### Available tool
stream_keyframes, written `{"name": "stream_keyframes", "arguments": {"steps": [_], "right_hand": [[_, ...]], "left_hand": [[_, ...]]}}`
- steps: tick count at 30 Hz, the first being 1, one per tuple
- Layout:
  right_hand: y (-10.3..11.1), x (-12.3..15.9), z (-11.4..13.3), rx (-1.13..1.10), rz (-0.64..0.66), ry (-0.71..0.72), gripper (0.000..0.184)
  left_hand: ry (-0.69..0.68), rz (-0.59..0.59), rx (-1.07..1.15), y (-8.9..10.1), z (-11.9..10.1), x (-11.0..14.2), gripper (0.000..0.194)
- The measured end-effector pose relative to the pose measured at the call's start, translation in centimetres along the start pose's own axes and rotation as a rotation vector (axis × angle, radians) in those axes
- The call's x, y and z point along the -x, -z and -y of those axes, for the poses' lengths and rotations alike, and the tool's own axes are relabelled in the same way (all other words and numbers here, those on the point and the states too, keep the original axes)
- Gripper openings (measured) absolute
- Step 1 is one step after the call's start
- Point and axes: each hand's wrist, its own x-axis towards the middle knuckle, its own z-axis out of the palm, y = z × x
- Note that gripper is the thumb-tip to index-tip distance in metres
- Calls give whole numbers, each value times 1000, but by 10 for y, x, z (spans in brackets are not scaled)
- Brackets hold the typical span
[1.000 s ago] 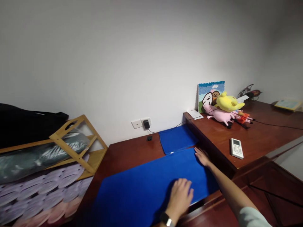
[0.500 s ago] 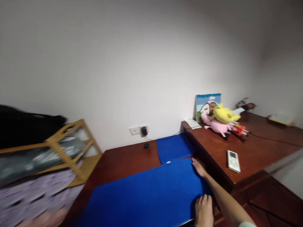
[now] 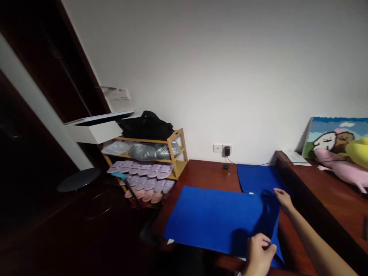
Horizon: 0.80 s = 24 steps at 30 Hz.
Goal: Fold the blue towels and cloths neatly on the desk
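Note:
A large blue mat [image 3: 212, 218] lies on a dark wooden platform [image 3: 207, 174]. My left hand [image 3: 258, 253] is at the mat's near right corner, fingers curled and pinching its edge. My right hand [image 3: 283, 199] grips the mat's far right corner, next to the raised wooden ledge [image 3: 313, 199]. Between my two hands the mat's right edge is lifted and creased off the wood. A smaller blue mat [image 3: 257, 177] lies flat just behind, touching the large one's far edge.
A bamboo rack [image 3: 175, 153] with several lilac and pink slippers stands at the left, a black bag [image 3: 146, 124] on top. A wall socket with a charger [image 3: 227, 150] is behind. Plush toys [image 3: 343, 166] and a picture [image 3: 333, 134] sit on the ledge. A round stool [image 3: 79, 179] stands far left.
The view has swung left and pulled back. Both hands went from lying flat on the mat to gripping its right edge, which is now lifted.

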Motion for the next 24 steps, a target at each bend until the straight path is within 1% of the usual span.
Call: {"name": "stream_keyframes", "arguments": {"steps": [2, 4, 6, 8, 10, 11, 13, 14, 16, 18, 19, 21, 24], "right_hand": [[-21, -2, 42, -47, 94, 91, 50], [-54, 1, 91, -89, 210, 191, 46], [-97, 11, 145, -122, 322, 303, 41], [-146, 27, 200, -132, 427, 417, 36], [-198, 47, 251, -112, 533, 521, 32], [-223, 58, 274, -94, 586, 566, 32], [-268, 81, 310, -41, 680, 636, 32], [-289, 93, 323, -6, 718, 658, 32], [-322, 113, 335, 77, 769, 675, 30], [-347, 128, 331, 164, 781, 671, 28], [-356, 133, 325, 202, 777, 666, 28], [-369, 136, 311, 260, 763, 664, 29], [-379, 130, 295, 296, 765, 689, 33]], "left_hand": [[-31, -87, 88, 40, -5, 9, 36], [-83, -188, 123, 84, -9, 22, 42], [-122, -315, 99, 132, -11, 38, 46], [-131, -459, 41, 181, -9, 56, 46], [-107, -617, -22, 229, 1, 70, 46], [-75, -694, -57, 252, 9, 74, 47], [7, -829, -144, 292, 34, 77, 49], [45, -881, -203, 309, 50, 76, 48], [94, -953, -330, 333, 84, 70, 45], [107, -990, -408, 343, 117, 62, 40], [111, -1005, -416, 343, 131, 58, 39], [115, -1048, -394, 337, 151, 51, 38], [97, -1133, -366, 326, 166, 45, 39]]}}
